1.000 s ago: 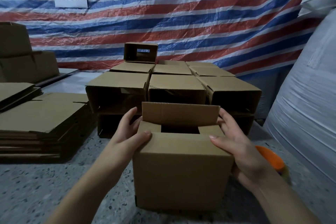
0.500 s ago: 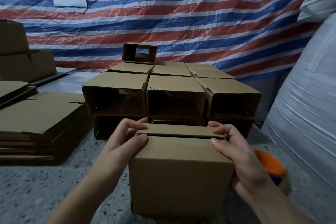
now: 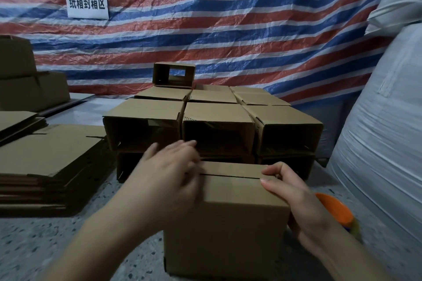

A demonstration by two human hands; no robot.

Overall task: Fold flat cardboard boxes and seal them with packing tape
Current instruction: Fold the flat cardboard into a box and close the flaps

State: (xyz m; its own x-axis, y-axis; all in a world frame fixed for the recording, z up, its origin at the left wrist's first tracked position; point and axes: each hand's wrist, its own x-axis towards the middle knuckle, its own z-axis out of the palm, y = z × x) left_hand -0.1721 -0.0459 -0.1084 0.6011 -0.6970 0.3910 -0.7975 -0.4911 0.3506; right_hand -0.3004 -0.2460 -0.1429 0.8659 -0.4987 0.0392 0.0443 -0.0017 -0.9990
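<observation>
Between both hands' fingers (image 3: 272,172) sits the box (image 3: 228,223), flaps closed.

A packing area in a warehouse or small factory: a striped tarpaulin (image 3: 228,29) hangs as the back wall with a printed sign (image 3: 86,2) pinned on it, folded cardboard boxes (image 3: 214,121) are stacked on the speckled floor (image 3: 34,246), flat cartons (image 3: 45,157) are piled at the left, and bulky white sacks (image 3: 383,121) stand at the right.

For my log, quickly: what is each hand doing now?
Left hand: open, blurred, fingers over the box top.
Right hand: fingers curled round the box's right edge, holding it.
</observation>
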